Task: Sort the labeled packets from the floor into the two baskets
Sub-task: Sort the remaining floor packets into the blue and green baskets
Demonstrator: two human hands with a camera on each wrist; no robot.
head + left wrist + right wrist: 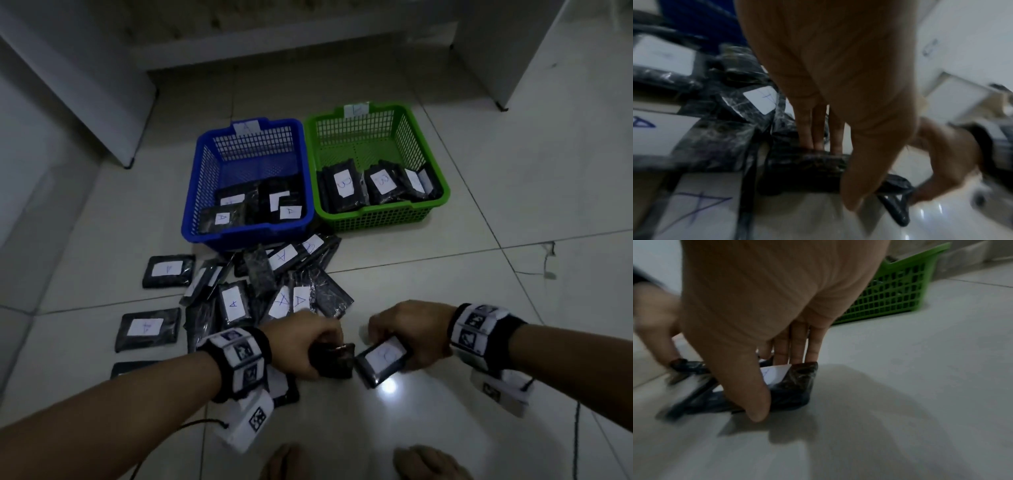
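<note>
Both hands work low over the tiled floor (445, 212) at the near edge of the scene. From the head view the left hand (301, 346) curls over a dark packet (334, 359) whose label is hidden, while the right hand (407, 337) grips a labeled packet (382, 359), tilted up on one edge, white label facing the camera; its letter is too blurred to read.

Only the wrist views show the grips. In the left wrist view the fingers (818, 129) reach down behind the dark packet (807, 168) and the thumb presses its near side, pinching it. In the right wrist view the fingers (797, 344) hold the far edge of the labeled packet (789, 382) and the thumb clamps the near edge, with its lower edge at the floor.

Only the head view shows the rest. A loose pile of packets (260, 294) lies on the floor left of and beyond the hands, many marked A. Farther off sit two baskets side by side: the blue basket (191, 205) on the left holds A packets, the green basket (442, 185) on the right holds B packets. Both forearms reach forward, wrists wearing black bands with printed markers.
</note>
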